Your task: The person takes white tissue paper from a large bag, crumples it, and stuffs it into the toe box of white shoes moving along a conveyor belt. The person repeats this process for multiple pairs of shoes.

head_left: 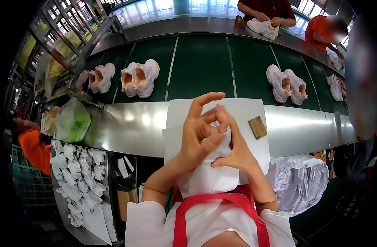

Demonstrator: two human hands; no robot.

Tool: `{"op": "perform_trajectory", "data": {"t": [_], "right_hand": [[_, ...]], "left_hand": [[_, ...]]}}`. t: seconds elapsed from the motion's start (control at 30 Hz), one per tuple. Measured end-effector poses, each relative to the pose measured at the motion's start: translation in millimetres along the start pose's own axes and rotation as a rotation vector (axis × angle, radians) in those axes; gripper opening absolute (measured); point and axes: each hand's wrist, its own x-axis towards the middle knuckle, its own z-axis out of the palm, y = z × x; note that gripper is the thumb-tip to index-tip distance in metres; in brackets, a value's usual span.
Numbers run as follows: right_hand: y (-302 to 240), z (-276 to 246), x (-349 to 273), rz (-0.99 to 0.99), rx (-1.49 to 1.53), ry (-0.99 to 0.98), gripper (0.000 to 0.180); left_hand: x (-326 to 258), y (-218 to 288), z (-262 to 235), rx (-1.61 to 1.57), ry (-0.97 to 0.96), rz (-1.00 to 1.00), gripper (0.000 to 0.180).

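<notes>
A crumpled wad of thin white paper (222,149) is bunched between my two hands, in front of my body. My left hand (201,133) curls over its upper left side, the index finger raised and bent, the thumb and other fingers closing on the wad. From the right, my right hand (236,151) wraps it, thumb low and fingers reaching up. Part of the wad is hidden behind my fingers. Beneath lie flat white paper sheets (248,110), with a small brown block (257,127) on them at the right. More white paper (209,179) hangs towards my lap.
A steel ledge (126,125) borders a green conveyor belt (201,61) carrying pairs of pale pink shoes (140,78). At left sit a bin of crumpled paper wads (79,177) and a green-filled plastic bag (75,122). A white-lined sack (299,185) stands right. Other people work across the belt.
</notes>
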Motion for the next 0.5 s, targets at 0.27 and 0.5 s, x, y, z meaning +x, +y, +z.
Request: {"op": "perform_trajectory", "data": {"t": [0.27,0.5], "right_hand": [[8.0,-15.2,1.6,0.330,0.159,0.140,0.062],[-14.1,-25.3,7.1,0.133,0.007,0.446,0.052]], "left_hand": [[19.0,-26.7,-5.5,0.347,0.080,0.118,0.095],[-13.7,-38.3,-16.1,0.613,-0.176,-0.582,0.097]]}}
